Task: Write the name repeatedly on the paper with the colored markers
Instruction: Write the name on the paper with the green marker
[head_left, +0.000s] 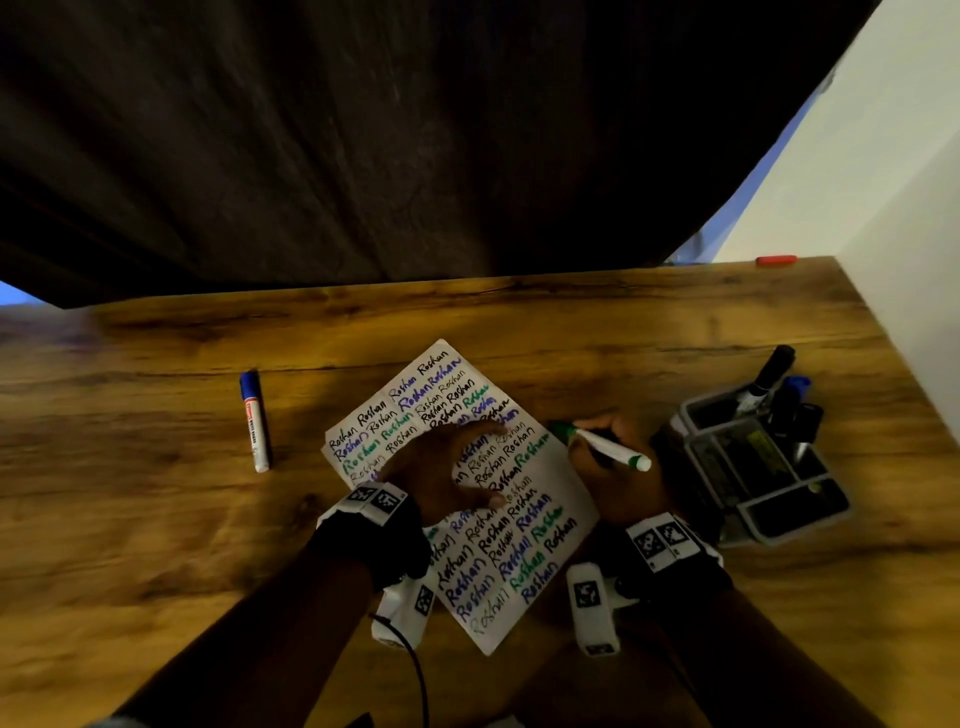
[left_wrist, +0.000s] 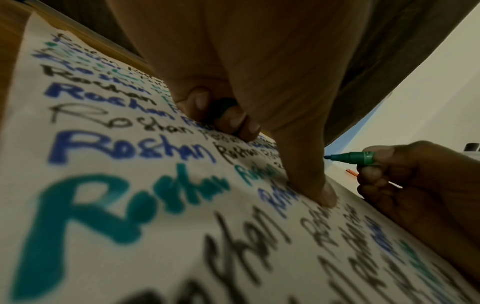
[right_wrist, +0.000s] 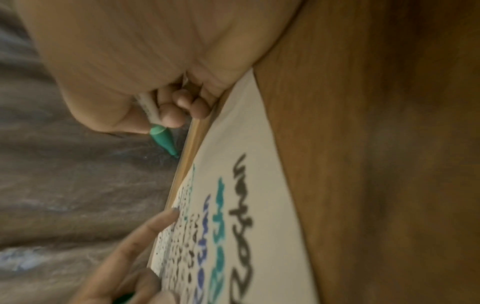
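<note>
The white paper (head_left: 563, 480) lies tilted on the wooden table, covered with the name in black, blue and green. My left hand (head_left: 447, 467) rests on its middle; one straight finger (left_wrist: 322, 193) presses the sheet while its curled fingers hold a dark green cap (left_wrist: 223, 107). My right hand (head_left: 618, 467) grips an uncapped green marker (head_left: 602, 446) in a writing hold. Its tip (right_wrist: 174, 154) points at the paper's right edge; I cannot tell if it touches. A blue marker (head_left: 254, 421) lies capped to the left of the paper.
A grey organiser tray (head_left: 779, 519) with several markers stands just right of my right hand. A red marker (head_left: 775, 260) lies at the far right table edge. A dark curtain (head_left: 363, 156) hangs behind the table and a white wall (head_left: 909, 260) closes the right side.
</note>
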